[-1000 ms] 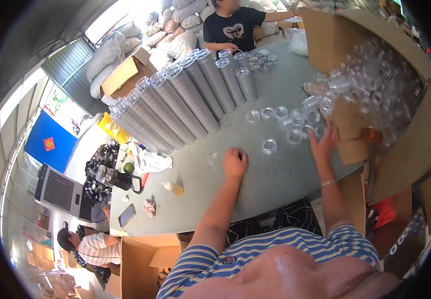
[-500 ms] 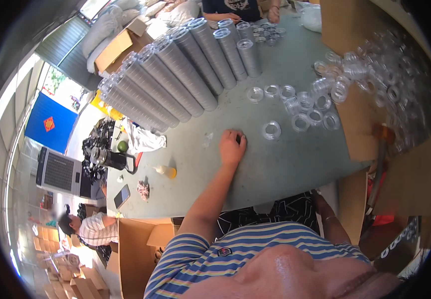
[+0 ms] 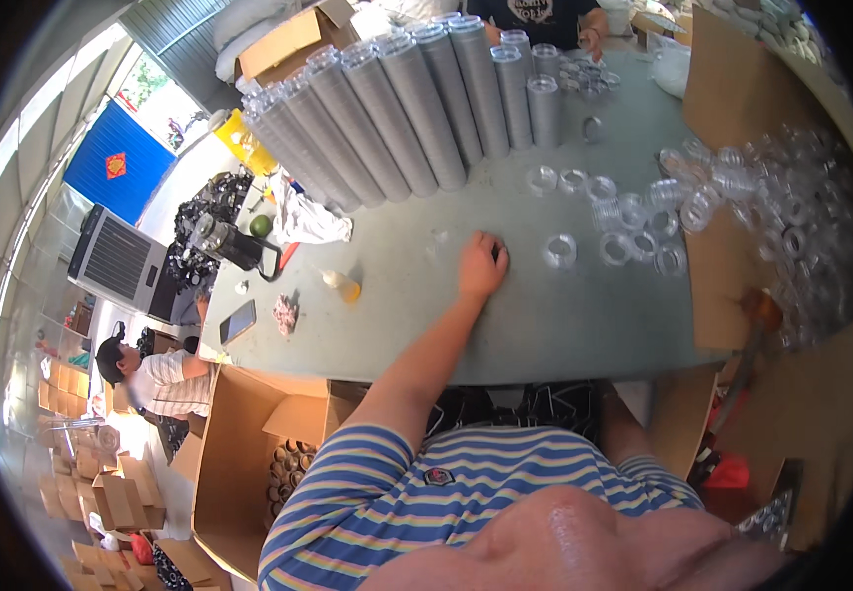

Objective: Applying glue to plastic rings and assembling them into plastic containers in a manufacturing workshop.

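Note:
My left hand [image 3: 483,264] rests on the grey-green table [image 3: 397,340], its fingers curled in. A dark spot shows between thumb and fingers, too small to tell as an object or a shadow. Nearest to it, on the right, lies a single clear plastic ring [image 3: 559,251]. Beyond that lie several more clear rings [image 3: 614,248], some in short stacks. Tall grey-looking columns of stacked round plastic pieces [image 3: 416,113] stand behind my left hand. My right forearm [image 3: 625,428] hangs down beside my lap, and the hand is hidden below the table edge.
At right, an open carton [image 3: 722,295] spills many clear rings. A phone [image 3: 238,322], a small bottle with yellow liquid [image 3: 348,290], a crumpled cloth [image 3: 285,313] and a dark flask [image 3: 234,246] lie on the left. A co-worker's hand [image 3: 592,44] is at the far edge.
The view has shifted, so the table sits differently in the picture. My left hand stays curled on the table. A lone ring now shows right of the columns; my right hand has gone from sight.

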The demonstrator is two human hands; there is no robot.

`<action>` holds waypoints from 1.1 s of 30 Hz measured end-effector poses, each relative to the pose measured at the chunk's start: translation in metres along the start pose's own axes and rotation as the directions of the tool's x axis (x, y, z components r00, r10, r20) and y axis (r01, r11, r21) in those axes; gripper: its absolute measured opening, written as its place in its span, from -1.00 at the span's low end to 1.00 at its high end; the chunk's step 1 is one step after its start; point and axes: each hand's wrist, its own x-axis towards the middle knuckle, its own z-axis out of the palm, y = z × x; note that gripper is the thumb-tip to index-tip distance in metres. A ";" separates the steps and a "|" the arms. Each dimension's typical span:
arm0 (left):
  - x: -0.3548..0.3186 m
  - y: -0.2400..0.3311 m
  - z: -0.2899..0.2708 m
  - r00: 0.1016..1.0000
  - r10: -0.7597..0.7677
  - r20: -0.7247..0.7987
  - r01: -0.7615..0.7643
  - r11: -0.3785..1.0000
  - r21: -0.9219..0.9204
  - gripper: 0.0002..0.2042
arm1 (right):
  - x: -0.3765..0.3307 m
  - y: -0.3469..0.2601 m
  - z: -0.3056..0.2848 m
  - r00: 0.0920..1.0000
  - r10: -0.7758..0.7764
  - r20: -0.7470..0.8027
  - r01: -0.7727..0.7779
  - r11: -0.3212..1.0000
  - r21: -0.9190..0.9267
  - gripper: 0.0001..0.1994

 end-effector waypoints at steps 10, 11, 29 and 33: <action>-0.009 0.012 -0.005 0.999 0.037 0.031 -0.039 0.997 0.073 -0.86 | 0.092 -0.283 -0.052 0.993 0.041 -0.107 -0.079 0.920 -0.385 -0.51; -0.016 0.006 -0.008 0.996 0.074 0.042 -0.077 0.995 0.065 -0.78 | 0.080 -0.276 -0.054 0.992 0.051 -0.113 -0.096 0.895 -0.436 -0.52; -0.128 0.042 -0.101 0.968 0.160 0.192 -0.186 0.975 0.124 -0.52 | 0.077 -0.416 0.046 0.602 -0.782 -0.162 0.232 0.366 -0.901 -0.72; -0.129 0.036 -0.097 0.969 0.155 0.192 -0.176 0.980 0.095 -0.52 | 0.027 -0.441 0.042 0.849 -0.510 0.138 0.449 0.559 -0.697 -0.69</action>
